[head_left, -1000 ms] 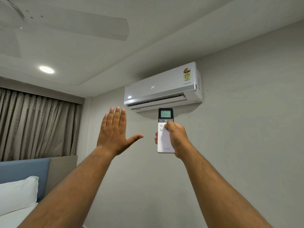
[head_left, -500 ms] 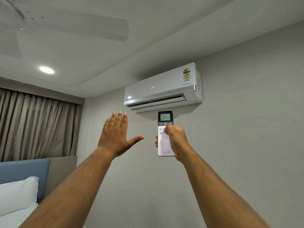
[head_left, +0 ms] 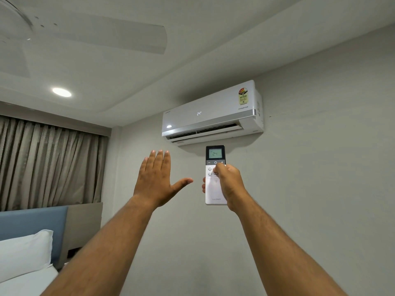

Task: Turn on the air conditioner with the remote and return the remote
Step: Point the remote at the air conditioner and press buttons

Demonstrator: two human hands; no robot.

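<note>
Remote gripped upright in right hand (screen reads 24) below air conditioner.

Bedroom, home or hotel type. Lower left of frame: bed with white pillow and white sheet, blue padded headboard behind it. Left middle: long pleated grey-beige curtains. Upper left: ceiling fan and lit recessed ceiling light. Centre right: wall-mounted split air conditioner on plain grey wall, display reading 24.
</note>
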